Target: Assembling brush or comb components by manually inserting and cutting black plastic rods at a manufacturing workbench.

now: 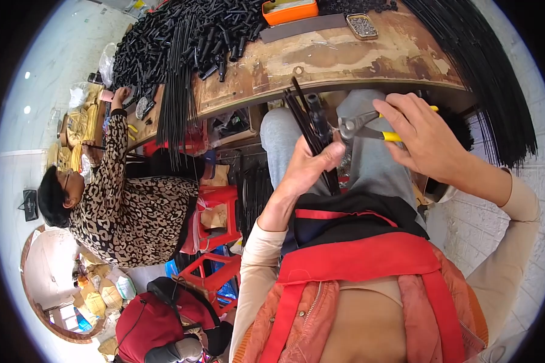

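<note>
Both of your hands are over your lap, just in front of the near edge of the worn wooden worktop (pixel 345 60): your left hand (pixel 309 166) has its fingers curled tight around a bundle of thin black rods (pixel 303 118) with a black tube piece on it, thumb pressed on top. Your right hand (pixel 427 139) is wrapped around the yellow-handled pliers (pixel 363 126), whose steel nose touches the bundle. Loose black tubes (pixel 181 36) cover the worktop's far left corner, with an orange box (pixel 289 11) at its far edge.

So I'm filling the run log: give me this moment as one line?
left hand: holds black rods | right hand: holds pliers at rods | workbench ahead
</note>
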Tool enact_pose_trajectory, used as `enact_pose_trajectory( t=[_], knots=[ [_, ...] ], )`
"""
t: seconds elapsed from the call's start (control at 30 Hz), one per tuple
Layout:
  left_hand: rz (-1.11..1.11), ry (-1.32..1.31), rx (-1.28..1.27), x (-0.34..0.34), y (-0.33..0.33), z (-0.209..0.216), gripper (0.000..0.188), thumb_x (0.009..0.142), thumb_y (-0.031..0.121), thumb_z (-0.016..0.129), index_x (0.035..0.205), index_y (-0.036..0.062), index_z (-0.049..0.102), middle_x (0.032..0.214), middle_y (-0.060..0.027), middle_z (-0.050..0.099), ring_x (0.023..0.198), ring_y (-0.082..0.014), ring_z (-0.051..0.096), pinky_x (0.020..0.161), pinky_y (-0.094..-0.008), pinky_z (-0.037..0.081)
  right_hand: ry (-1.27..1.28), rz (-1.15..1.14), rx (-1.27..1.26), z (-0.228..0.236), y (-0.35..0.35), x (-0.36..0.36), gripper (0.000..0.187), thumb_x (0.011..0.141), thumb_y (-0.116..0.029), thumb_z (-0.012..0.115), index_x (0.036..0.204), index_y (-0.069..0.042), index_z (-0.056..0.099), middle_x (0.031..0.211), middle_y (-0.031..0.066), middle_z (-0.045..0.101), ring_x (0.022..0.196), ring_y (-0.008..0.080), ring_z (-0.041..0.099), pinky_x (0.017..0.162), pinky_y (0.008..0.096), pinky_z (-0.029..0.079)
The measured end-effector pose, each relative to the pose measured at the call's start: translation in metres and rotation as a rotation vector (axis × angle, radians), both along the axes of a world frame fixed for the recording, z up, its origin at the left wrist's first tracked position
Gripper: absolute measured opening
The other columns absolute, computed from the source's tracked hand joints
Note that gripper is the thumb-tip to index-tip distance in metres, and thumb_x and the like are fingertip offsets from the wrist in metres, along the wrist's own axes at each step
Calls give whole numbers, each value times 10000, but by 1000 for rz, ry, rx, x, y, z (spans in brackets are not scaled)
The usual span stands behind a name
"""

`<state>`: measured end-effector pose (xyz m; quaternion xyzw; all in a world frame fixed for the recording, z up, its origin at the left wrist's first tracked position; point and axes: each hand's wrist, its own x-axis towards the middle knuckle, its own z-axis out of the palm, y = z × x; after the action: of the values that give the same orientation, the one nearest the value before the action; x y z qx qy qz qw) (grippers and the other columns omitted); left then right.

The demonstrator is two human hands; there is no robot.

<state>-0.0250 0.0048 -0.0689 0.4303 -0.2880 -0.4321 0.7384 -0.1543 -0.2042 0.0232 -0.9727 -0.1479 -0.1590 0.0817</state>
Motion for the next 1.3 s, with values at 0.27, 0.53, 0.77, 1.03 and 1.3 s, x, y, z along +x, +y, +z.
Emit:
enact_pose_trajectory(
  t=[0.27, 0.53, 0.77, 1.03, 1.3],
  knots=[
    [-41, 100, -104, 6, 3, -14, 218, 932, 180, 661, 1050, 46, 535, 710, 49, 451, 578, -45, 372, 505, -217, 294, 1401, -175, 1131, 20, -3, 19, 461, 818, -104, 717, 1185, 20, 467, 623, 59, 542, 541, 163, 595, 535, 321, 467],
    [274, -182, 112, 11, -16, 8, 456, 929, 173, 658, 1329, 31, 492, 672, 47, 468, 595, -64, 442, 537, -233, 367, -141, 9, 128, -16, -3, 14, 522, 807, -106, 698, 1251, 10, 449, 760, 121, 568, 650, 308, 604, 604, 377, 500],
    [60, -16, 17, 15, -5, 9, 452, 895, 273, 705, 1233, 2, 576, 688, 52, 478, 599, -56, 429, 534, -222, 352, 1427, -78, 1487, 2, -8, 16, 482, 784, -97, 687, 1189, 32, 458, 590, 80, 568, 374, 169, 547, 349, 261, 405],
    [135, -97, 48, 13, -5, 9, 406, 950, 281, 630, 1230, -9, 580, 673, 59, 449, 584, -43, 396, 529, -213, 326, 180, -61, 441, -13, 0, 3, 322, 891, -129, 616, 1149, 14, 485, 803, 149, 569, 714, 276, 637, 659, 370, 491],
    [-2, -110, -21, 17, -3, 8, 440, 939, 340, 636, 1169, -32, 578, 682, 50, 435, 594, -54, 389, 529, -222, 320, 1297, -130, 1276, 5, -7, 12, 368, 874, -183, 607, 1147, 22, 470, 649, 93, 535, 469, 140, 548, 427, 258, 431]
  ],
)
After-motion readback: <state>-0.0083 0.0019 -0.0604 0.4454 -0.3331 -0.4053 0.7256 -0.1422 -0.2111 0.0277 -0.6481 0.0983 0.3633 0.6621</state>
